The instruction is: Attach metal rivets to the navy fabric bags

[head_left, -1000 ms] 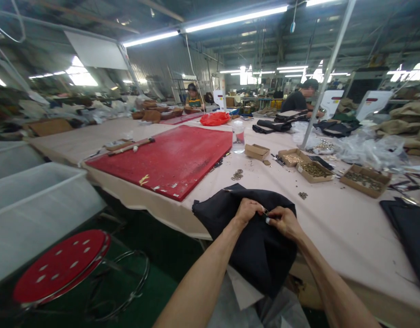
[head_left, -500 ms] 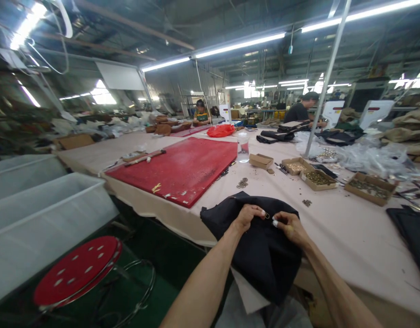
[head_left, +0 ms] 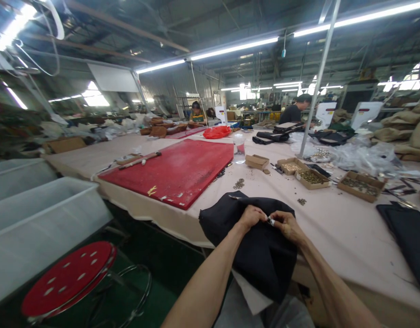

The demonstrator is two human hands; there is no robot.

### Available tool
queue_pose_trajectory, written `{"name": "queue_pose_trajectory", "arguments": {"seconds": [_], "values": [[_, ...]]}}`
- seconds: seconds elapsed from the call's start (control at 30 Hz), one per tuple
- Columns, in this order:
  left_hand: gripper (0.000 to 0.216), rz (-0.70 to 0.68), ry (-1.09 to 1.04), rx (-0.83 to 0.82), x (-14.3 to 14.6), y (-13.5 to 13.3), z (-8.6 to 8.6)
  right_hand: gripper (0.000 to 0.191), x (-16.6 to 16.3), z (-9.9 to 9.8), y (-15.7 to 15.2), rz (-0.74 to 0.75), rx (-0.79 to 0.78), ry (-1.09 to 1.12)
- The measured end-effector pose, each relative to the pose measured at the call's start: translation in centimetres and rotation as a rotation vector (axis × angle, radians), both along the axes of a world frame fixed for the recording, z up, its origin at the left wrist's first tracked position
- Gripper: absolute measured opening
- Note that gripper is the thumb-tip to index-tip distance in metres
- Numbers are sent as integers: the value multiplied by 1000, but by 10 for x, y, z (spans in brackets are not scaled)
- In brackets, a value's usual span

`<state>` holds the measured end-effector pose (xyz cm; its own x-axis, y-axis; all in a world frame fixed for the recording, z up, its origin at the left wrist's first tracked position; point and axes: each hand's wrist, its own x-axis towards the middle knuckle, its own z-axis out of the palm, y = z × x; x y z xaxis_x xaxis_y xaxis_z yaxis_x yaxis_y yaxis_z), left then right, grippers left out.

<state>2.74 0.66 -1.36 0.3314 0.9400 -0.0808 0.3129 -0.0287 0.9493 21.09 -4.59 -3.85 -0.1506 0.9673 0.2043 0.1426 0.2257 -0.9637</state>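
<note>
A black fabric piece (head_left: 260,255), perhaps a bag part, lies bunched over my lap and the table edge. My left hand (head_left: 252,217) rests on it with thumb and forefinger pinched at a small metal fitting, now mostly covered by fingertips. My right hand (head_left: 285,225) meets it from the right, its white-wrapped fingertips closed in a pinch. Whatever sits between the right fingers is too small and covered to name. A pale flap (head_left: 252,291) shows beneath the black fabric.
On the table (head_left: 336,232) are a small pile of metal rings (head_left: 239,183), cardboard trays of metal parts (head_left: 312,178), a plastic cup (head_left: 239,148) and a red board (head_left: 175,171). Black pieces (head_left: 404,237) lie right. A red stool (head_left: 69,278) and white bins (head_left: 49,214) stand left.
My right hand has moved left, so both hands' fingertips now meet. The oval metal fitting that showed between them is now mostly covered. The view has turned slightly right.
</note>
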Motion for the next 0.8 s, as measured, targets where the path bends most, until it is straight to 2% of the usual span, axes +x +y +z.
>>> {"name": "queue_pose_trajectory", "arguments": {"seconds": [0.13,0.27,0.5,0.63,0.8], "values": [[21,37,189,161,11,-16,3,26,1,-3,-2,-64,-3,172],[24,103,182,291,20,-32,3,23,3,-10,-3,-170,-16,231],[21,196,263,364,26,-45,9,26,6,-20,1,-296,-84,401],[21,186,337,429,24,-48,14,28,5,-18,-2,-265,-4,272],[22,105,236,385,14,-44,10,35,2,-19,-8,-217,38,98]]}}
